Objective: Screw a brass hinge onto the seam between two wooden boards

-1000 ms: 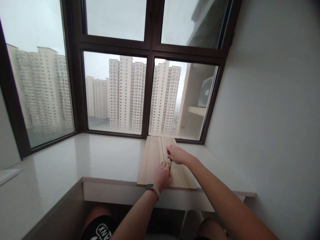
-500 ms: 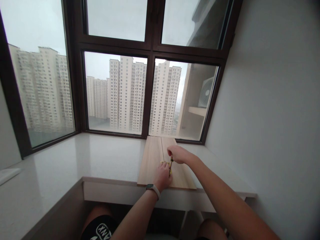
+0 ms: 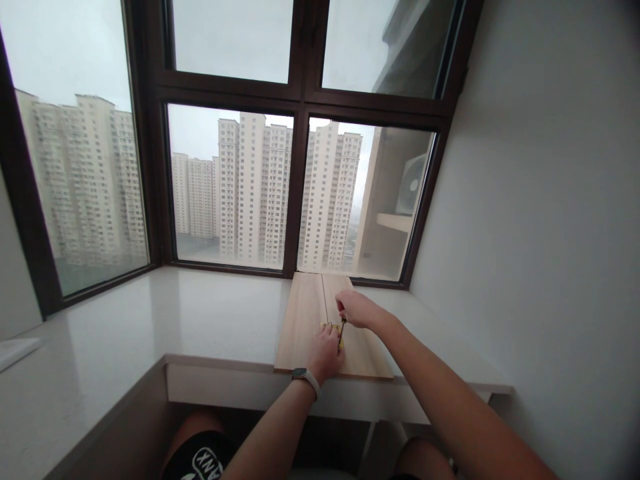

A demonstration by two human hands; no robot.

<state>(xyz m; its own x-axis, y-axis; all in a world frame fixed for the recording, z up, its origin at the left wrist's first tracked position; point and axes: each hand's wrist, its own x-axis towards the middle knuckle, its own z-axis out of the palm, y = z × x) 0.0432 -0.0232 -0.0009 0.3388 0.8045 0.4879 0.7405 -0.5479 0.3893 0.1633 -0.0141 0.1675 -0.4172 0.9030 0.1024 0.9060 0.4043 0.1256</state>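
Observation:
Two pale wooden boards (image 3: 303, 320) lie side by side, with a straight seam between them. My left hand (image 3: 327, 352) presses a small yellow hinge-like plate (image 3: 341, 345) onto the boards near the seam. Its fingers cover most of that plate, so the exact shape is hidden. My right hand (image 3: 354, 307) is closed around the handle of a screwdriver (image 3: 342, 331). The thin shaft points down beside the left fingers to the plate. Whether a screw is under the tip is too small to tell.
The boards rest on a white windowsill counter (image 3: 220, 320), reaching its front edge. Behind stands a brown-framed window (image 3: 295, 200). A white wall (image 3: 540, 200) rises on the right. A white flat object (image 3: 17, 350) lies at far left. My knees are beneath the counter.
My right hand has turned slightly on the screwdriver, staying in nearly the same place. My left hand and the boards have not visibly moved.

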